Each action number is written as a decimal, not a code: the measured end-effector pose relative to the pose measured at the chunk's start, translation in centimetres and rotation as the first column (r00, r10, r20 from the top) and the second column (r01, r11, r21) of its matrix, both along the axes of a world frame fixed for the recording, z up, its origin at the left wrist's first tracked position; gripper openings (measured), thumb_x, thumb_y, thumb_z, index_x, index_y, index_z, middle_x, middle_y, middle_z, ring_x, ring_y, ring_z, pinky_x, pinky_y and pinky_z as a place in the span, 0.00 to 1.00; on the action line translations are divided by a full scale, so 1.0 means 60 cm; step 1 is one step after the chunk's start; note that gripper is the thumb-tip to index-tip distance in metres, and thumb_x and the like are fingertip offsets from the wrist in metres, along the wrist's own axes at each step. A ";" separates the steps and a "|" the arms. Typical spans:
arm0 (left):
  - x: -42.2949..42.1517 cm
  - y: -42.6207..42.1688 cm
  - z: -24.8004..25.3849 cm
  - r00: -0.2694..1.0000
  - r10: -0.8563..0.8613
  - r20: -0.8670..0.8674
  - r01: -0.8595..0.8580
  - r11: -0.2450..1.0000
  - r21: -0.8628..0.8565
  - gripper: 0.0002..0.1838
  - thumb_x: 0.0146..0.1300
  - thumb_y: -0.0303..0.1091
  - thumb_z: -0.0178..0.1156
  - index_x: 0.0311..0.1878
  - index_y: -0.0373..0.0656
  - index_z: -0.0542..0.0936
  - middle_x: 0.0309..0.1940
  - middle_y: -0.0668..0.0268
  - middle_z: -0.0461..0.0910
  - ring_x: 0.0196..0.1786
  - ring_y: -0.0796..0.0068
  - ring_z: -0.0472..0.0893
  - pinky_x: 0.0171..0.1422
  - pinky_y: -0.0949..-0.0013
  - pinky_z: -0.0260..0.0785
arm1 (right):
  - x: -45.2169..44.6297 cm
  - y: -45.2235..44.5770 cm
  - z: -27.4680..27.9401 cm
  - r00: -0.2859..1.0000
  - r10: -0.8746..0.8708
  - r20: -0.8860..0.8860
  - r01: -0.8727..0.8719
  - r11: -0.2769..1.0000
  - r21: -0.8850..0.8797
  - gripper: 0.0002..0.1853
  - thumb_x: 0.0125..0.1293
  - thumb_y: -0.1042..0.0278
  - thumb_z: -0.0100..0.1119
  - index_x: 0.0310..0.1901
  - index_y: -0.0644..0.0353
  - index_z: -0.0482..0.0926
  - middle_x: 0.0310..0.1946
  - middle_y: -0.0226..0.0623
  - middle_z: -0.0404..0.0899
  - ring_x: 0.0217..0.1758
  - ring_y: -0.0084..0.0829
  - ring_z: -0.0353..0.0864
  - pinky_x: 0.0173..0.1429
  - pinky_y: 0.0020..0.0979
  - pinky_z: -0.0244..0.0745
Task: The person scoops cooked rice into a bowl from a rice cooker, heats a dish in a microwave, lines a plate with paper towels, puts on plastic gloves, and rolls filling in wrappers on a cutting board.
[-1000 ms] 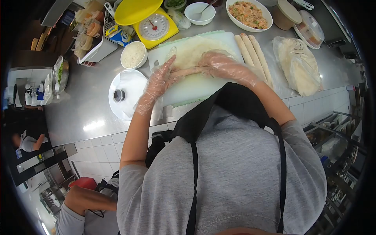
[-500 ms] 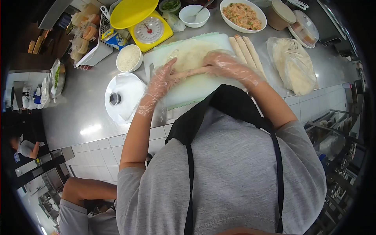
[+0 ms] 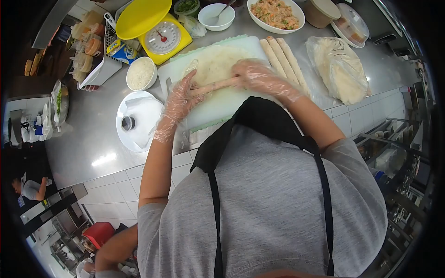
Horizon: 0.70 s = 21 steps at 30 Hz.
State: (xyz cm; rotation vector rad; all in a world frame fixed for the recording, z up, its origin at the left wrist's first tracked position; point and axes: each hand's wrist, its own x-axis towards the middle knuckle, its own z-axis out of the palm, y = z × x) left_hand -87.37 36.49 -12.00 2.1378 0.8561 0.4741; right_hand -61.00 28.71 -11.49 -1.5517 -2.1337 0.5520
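Note:
A long, thin filled roll (image 3: 215, 86) lies crosswise at the near edge of a round, pale wrapper (image 3: 218, 62) on the white cutting board (image 3: 218, 109). My left hand (image 3: 180, 96), in a clear plastic glove, has its fingers closed round the roll's left end. At the right end, my gloved right hand (image 3: 262, 78) grips the roll with curled fingers. Several similar rolls (image 3: 283, 62) rest side by side at the board's right edge. Farther right lies a stack of wrappers in a plastic bag (image 3: 340, 69).
A yellow scale (image 3: 162, 39), a bowl of white shreds (image 3: 141, 74), a white bowl with a spoon (image 3: 217, 18) and a bowl of orange filling (image 3: 276, 16) line the back. A white plate (image 3: 123, 106) holding a metal ring stands left. Other people are at the lower left.
The whole view has shifted, so the counter things appear farther left. Both hands stay on the roll. At the lower left, another person's arm has moved and a red container has come into sight.

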 end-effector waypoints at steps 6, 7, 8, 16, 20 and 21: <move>0.002 0.001 0.012 0.997 0.011 -0.079 -0.015 0.999 -0.050 0.43 0.46 0.27 0.70 0.68 0.50 0.62 0.44 0.59 0.76 0.49 0.64 0.75 0.55 0.64 0.67 | 0.077 -0.030 0.037 0.984 -0.015 0.178 0.034 0.994 -0.101 0.14 0.49 0.67 0.63 0.40 0.58 0.77 0.42 0.42 0.76 0.52 0.42 0.72 0.56 0.39 0.65; 0.002 0.001 0.014 0.997 0.009 -0.080 -0.013 0.999 -0.052 0.43 0.46 0.27 0.70 0.68 0.50 0.62 0.44 0.59 0.76 0.49 0.64 0.75 0.55 0.64 0.67 | 0.082 -0.031 0.044 0.972 -0.022 0.235 0.038 0.997 -0.065 0.15 0.48 0.67 0.64 0.40 0.58 0.77 0.42 0.42 0.76 0.53 0.42 0.72 0.56 0.39 0.64; 0.001 0.002 0.015 0.996 0.000 -0.093 -0.005 0.999 -0.043 0.44 0.45 0.28 0.70 0.68 0.49 0.62 0.45 0.58 0.76 0.49 0.63 0.75 0.56 0.63 0.67 | 0.084 -0.031 0.057 0.956 -0.032 0.291 0.042 0.999 -0.028 0.16 0.48 0.67 0.65 0.41 0.58 0.78 0.43 0.42 0.76 0.53 0.42 0.72 0.56 0.39 0.64; 0.084 -0.005 0.077 0.979 -0.164 -0.124 0.193 0.941 0.277 0.49 0.39 0.33 0.73 0.68 0.49 0.60 0.52 0.53 0.73 0.55 0.55 0.73 0.60 0.58 0.65 | 0.046 -0.018 0.052 1.000 0.017 0.001 -0.017 0.988 -0.155 0.21 0.43 0.68 0.67 0.42 0.63 0.77 0.40 0.43 0.76 0.50 0.42 0.72 0.55 0.39 0.65; 0.144 -0.024 0.020 0.963 -0.231 -0.139 0.255 0.948 0.189 0.46 0.44 0.32 0.70 0.68 0.49 0.59 0.54 0.51 0.72 0.56 0.51 0.71 0.62 0.57 0.63 | 0.048 -0.021 0.029 0.999 -0.041 -0.020 0.038 0.991 -0.127 0.20 0.44 0.68 0.67 0.41 0.64 0.76 0.37 0.42 0.75 0.47 0.43 0.73 0.53 0.38 0.65; 0.144 -0.026 0.000 0.953 -0.239 -0.186 0.274 0.942 0.192 0.44 0.46 0.31 0.69 0.68 0.49 0.59 0.54 0.50 0.72 0.56 0.51 0.71 0.62 0.57 0.64 | 0.052 -0.024 0.035 0.999 -0.041 -0.020 0.037 0.988 -0.150 0.19 0.45 0.68 0.66 0.40 0.64 0.76 0.37 0.42 0.75 0.47 0.43 0.73 0.53 0.39 0.65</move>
